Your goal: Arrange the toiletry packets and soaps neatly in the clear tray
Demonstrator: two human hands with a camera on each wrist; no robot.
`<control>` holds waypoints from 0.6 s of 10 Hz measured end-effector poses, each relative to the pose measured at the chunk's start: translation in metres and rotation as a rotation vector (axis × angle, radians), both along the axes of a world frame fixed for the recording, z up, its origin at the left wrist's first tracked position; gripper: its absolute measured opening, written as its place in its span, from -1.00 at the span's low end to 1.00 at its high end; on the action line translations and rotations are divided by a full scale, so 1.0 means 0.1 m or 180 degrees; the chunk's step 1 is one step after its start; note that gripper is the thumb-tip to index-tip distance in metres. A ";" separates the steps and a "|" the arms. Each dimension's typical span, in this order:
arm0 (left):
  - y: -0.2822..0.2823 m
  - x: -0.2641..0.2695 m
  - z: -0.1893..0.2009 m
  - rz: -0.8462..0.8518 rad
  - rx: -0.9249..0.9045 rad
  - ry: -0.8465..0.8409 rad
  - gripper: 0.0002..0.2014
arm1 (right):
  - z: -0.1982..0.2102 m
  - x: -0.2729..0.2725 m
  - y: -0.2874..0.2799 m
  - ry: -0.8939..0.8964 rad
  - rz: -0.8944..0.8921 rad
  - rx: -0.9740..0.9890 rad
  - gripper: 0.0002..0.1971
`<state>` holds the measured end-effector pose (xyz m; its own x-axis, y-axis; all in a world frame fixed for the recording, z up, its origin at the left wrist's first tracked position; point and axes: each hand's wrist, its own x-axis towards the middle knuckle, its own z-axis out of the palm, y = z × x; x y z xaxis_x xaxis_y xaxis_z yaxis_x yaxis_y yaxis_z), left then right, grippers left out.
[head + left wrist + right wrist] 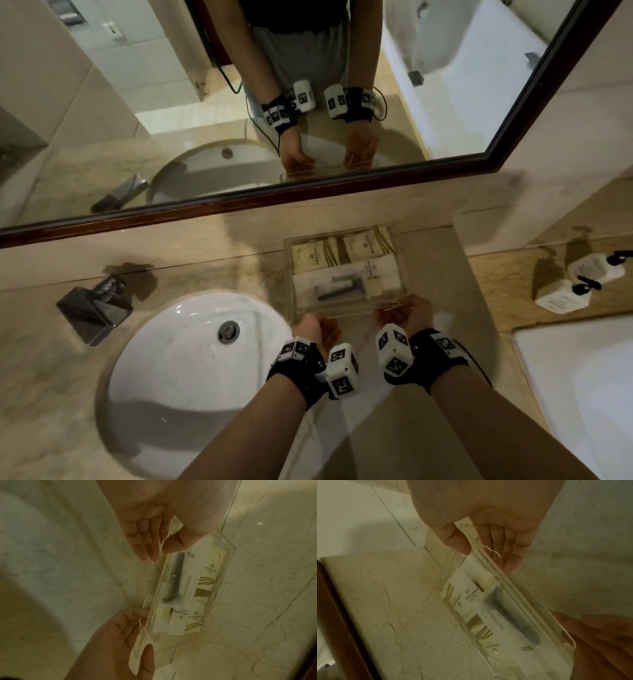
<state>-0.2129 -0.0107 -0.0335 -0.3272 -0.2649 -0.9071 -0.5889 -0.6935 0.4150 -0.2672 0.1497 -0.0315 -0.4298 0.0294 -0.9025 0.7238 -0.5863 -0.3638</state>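
The clear tray (pixel 289 274) stands on the marble counter to the right of the sink. Two beige packets (pixel 315 255) (pixel 368 244) lie side by side along its far half. A long white packet (pixel 346 282) with a dark item inside fills the near half. Both hands hold the tray's near wall. My left hand (pixel 320 317) pinches it at the left corner, thumb inside and fingers outside (pixel 159 553). My right hand (pixel 397 308) pinches the right corner the same way (pixel 488 559). The wrist views show the tray (pixel 229 550) (pixel 450 563) end on.
A white sink basin (pixel 191 359) and a chrome faucet (pixel 96 305) lie to the left. A dark-framed mirror (pixel 308 192) runs along the wall behind. Two white pump bottles (pixel 561 294) (pixel 596 269) stand on the right ledge, above a bathtub edge (pixel 582 394).
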 end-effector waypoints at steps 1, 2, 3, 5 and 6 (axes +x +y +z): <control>0.00 0.03 -0.03 -0.0139 -0.0135 0.0055 -0.88 | -0.01 0.02 0.01 0.0107 0.0206 0.0197 -0.80; 0.01 0.13 -0.01 -0.0365 -0.0311 0.0043 -0.84 | -0.03 0.09 0.03 0.0208 0.0608 0.0669 -0.78; 0.03 0.29 0.04 -0.0624 -0.0323 0.0024 -0.82 | 0.00 0.18 0.07 0.0186 0.1076 0.0922 -0.67; -0.04 0.47 0.46 -0.0688 -0.0307 0.0416 -0.84 | 0.38 0.40 0.06 0.0463 0.1487 0.0842 -0.75; -0.15 0.54 0.71 -0.0828 -0.0427 0.0654 -0.82 | 0.56 0.42 0.03 0.0715 0.1514 0.0905 -0.78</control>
